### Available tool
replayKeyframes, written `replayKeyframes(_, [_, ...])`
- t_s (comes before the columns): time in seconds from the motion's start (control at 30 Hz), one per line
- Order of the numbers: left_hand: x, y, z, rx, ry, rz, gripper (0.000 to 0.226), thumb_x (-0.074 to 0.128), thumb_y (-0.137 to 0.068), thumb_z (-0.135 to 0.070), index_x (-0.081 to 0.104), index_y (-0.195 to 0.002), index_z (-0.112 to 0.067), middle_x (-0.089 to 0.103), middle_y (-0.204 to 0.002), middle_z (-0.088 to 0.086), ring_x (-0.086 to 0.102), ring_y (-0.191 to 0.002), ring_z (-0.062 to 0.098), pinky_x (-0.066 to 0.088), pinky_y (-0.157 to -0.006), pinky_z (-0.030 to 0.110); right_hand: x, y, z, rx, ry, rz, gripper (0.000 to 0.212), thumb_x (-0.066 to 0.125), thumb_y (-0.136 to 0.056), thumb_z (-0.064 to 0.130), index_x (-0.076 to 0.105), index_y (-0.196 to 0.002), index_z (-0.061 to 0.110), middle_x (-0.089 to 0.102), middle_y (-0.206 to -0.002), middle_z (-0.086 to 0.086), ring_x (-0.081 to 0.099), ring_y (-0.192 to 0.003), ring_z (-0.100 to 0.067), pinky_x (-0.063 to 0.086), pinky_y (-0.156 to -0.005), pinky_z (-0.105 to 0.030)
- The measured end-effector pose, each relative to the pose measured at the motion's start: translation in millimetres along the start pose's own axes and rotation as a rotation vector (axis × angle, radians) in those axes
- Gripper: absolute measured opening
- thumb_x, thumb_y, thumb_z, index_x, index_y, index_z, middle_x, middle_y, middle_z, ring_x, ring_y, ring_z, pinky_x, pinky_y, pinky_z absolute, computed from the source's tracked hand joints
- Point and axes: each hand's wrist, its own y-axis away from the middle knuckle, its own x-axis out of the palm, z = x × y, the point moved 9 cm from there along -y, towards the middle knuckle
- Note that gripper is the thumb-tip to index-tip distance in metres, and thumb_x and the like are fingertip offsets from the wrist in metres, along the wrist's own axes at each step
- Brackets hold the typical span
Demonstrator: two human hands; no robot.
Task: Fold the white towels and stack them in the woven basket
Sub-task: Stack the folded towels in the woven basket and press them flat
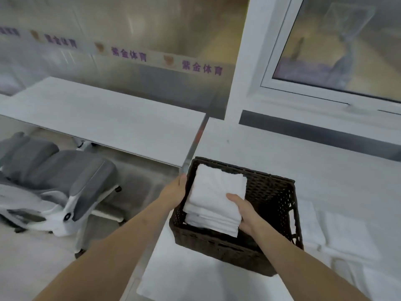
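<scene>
Both hands grip a stack of folded white towels (214, 200): the right hand (244, 211) clasps its near right edge, the left hand (173, 192) its left side, tilting it into the woven basket (269, 192). They look soft, light and floppy, so I'd support the stack from underneath. More folded towels (345, 233) lie on the white table (325, 153) right of the basket.

Both forearms (121, 233) bare, no sleeves or jewellery.

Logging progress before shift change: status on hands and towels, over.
Both hands, left hand and right hand, grip the towel stack. Stack tilted, partly inside woven basket. Nothing blocking.
</scene>
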Motion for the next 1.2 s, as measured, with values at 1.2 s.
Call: replayKeyframes(1.2, [6, 7, 12, -0.036, -0.129, -0.152, 0.047, 0.014, -0.106, -0.05, 0.043, -0.144, -0.047, 0.068, -0.123, 0.006, 0.06, -0.114, 0.033, 0.043, -0.09, 0.042, 81, -46, 3, -1.078, 1.827, -0.069, 0.052, 0.052, -0.097, 0.053, 0.049, -0.143, 0.029, 0.045, -0.147, -0.006, 0.045, -0.134, -0.028, 0.042, -0.106, -0.05])
